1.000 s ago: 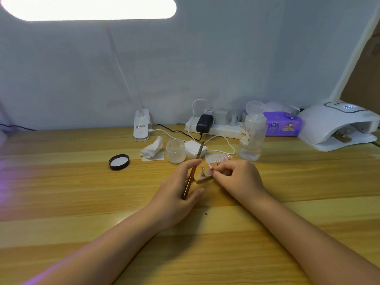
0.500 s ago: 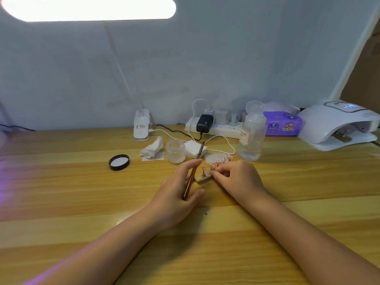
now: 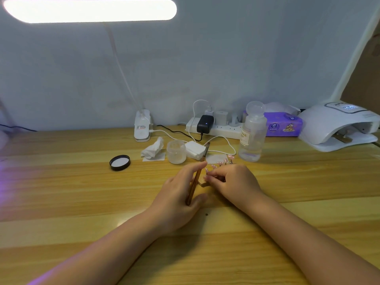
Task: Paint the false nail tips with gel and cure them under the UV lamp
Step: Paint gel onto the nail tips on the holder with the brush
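Observation:
My left hand (image 3: 178, 196) rests on the wooden table and holds a brown gel brush (image 3: 198, 171), bristles pointing away toward the back. My right hand (image 3: 232, 183) is closed over a small wooden nail stand (image 3: 202, 184) that carries several pink false nail tips (image 3: 220, 163) on pins; its fingertips pinch at one tip near the stand's left end. An open frosted gel jar (image 3: 176, 151) stands just behind the hands, its black lid (image 3: 119, 162) lying to the left. The white UV lamp (image 3: 337, 125) sits at the far right with another stand inside its opening.
A clear liquid bottle (image 3: 252, 136) stands behind my right hand. A crumpled tissue (image 3: 153, 150), white pads (image 3: 194, 150), a power strip (image 3: 213, 128) with cables, a purple wipes pack (image 3: 282, 124) and a desk-lamp base (image 3: 142, 126) line the back.
My right hand has shifted slightly left and down over the stand, covering more of it. My left hand and the brush have barely moved.

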